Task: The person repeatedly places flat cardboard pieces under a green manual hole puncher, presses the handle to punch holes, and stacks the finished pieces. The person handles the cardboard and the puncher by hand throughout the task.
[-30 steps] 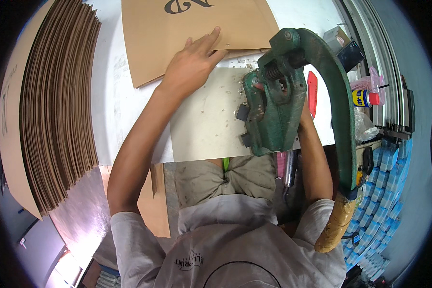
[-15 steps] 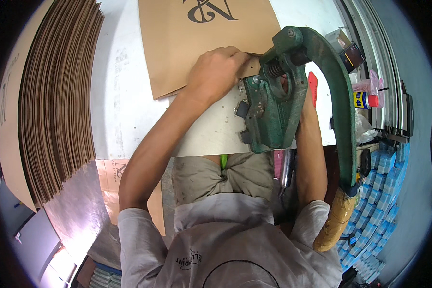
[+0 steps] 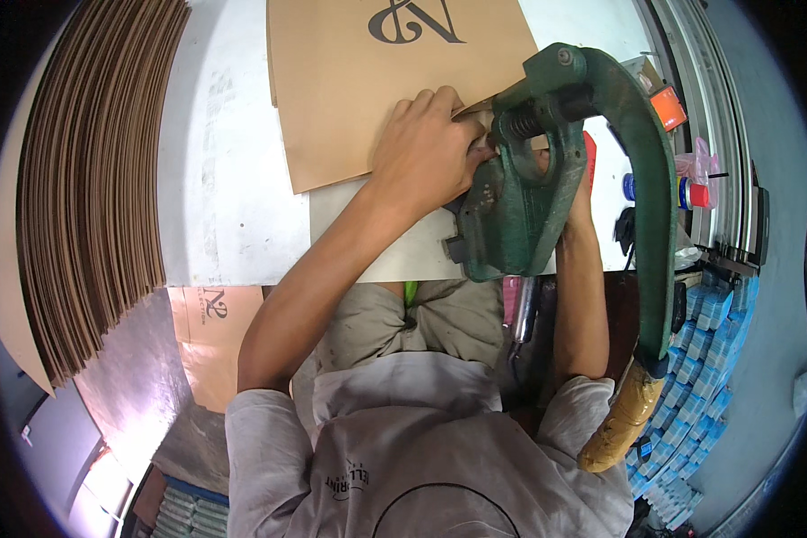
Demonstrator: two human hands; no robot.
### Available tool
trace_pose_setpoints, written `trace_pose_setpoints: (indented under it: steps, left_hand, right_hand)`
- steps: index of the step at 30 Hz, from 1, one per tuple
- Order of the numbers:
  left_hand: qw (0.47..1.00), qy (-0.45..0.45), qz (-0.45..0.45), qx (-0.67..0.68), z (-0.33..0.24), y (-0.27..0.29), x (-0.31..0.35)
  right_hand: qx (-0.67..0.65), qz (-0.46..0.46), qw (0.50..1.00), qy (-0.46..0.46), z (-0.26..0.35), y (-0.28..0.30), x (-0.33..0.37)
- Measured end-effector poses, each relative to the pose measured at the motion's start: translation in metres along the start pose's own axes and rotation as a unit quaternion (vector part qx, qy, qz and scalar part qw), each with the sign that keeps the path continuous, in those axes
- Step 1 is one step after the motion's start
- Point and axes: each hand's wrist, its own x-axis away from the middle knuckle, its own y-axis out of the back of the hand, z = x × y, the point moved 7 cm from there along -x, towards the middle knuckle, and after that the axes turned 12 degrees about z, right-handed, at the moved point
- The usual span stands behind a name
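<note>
My left hand (image 3: pixel 426 148) is closed at the near right edge of a flat brown paper bag (image 3: pixel 350 99) with a black printed monogram. Its fingertips curl on the paper, and its thumb reaches toward the working point of a green cast-metal lever press (image 3: pixel 524 202). The press stands on a pale board at the front of the white table. Behind the press body, my right hand (image 3: pixel 544 163) is mostly hidden; its forearm passes the press on the right. The long curved press lever (image 3: pixel 650 206) arches toward me and ends in a grip wrapped in yellow-brown tape (image 3: pixel 623 426).
A tall stack of brown cardboard sheets or bags (image 3: pixel 99 179) lines the left of the white table (image 3: pixel 215 197). On the right are a red-capped can (image 3: pixel 695 195), an orange-topped box (image 3: pixel 668 108) and metal rails. Blue wrapped packs (image 3: pixel 690 386) lie lower right; another brown bag (image 3: pixel 211 345) hangs below the table.
My left hand has shifted right and slightly nearer, with its thumb now by the press's working point. The bag has moved a little rightward. My right hand stays behind the press.
</note>
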Motion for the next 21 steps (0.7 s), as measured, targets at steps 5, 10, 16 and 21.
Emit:
trace_pose_setpoints:
  steps: [5,10,16,21]
  left_hand:
    - [0.999,0.000,-0.006,-0.039,-0.003,-0.002,-0.001]
    - [0.997,-0.005,-0.012,-0.075,-0.003,0.000,0.000]
    - [0.996,-0.014,-0.031,-0.087,-0.007,-0.005,0.000]
    - [0.996,0.010,0.013,-0.087,-0.014,-0.005,-0.005]
  right_hand:
    - [-0.048,0.007,0.997,-0.062,-0.002,-0.008,0.006]
    - [-0.048,0.046,0.998,0.002,0.008,-0.020,-0.003]
    - [-0.005,0.039,0.999,-0.027,0.011,-0.021,0.004]
    - [0.209,0.097,0.971,-0.056,0.008,0.021,0.011]
